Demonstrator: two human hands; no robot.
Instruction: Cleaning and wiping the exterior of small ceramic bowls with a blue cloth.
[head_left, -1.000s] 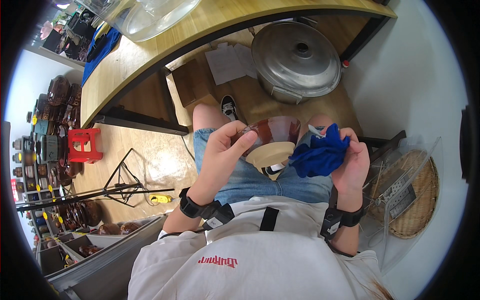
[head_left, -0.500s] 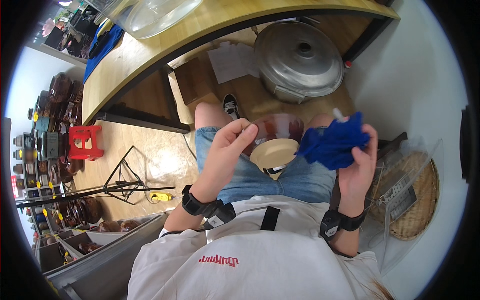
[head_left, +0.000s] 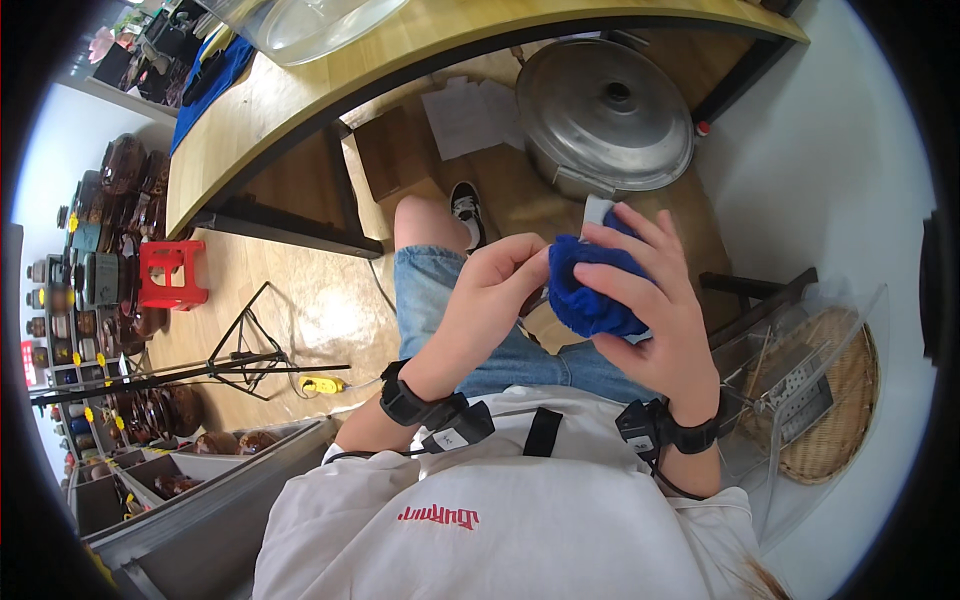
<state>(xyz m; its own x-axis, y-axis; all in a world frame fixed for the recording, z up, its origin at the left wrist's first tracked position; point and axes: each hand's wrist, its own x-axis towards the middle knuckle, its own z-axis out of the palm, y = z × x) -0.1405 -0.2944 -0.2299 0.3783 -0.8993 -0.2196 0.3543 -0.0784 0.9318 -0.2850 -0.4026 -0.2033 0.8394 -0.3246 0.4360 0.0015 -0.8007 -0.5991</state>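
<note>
My left hand [head_left: 497, 295] is closed, thumb and fingers pinching the edge of a brown glazed bowl [head_left: 545, 326]. Only a strip of its pale tan underside and a bit of dark side show; the rest is covered. In front of it, a bunched blue cloth [head_left: 590, 292] is pressed against the bowl by my right hand [head_left: 655, 290]. The right fingers curl over the cloth, with a white label sticking out at its top. Both hands are above my lap.
A wooden table [head_left: 400, 70] runs ahead, with a clear container [head_left: 310, 25] on it. Under it sit a large lidded metal pot [head_left: 600, 115] and a cardboard box [head_left: 392, 150]. Left are a red stool [head_left: 172, 275], a black stand [head_left: 245, 340] and shelved jars; right, a woven tray [head_left: 825, 420].
My right hand has brought the blue cloth leftward onto the bowl, now hiding most of it. My left hand has shifted slightly right, still holding the bowl.
</note>
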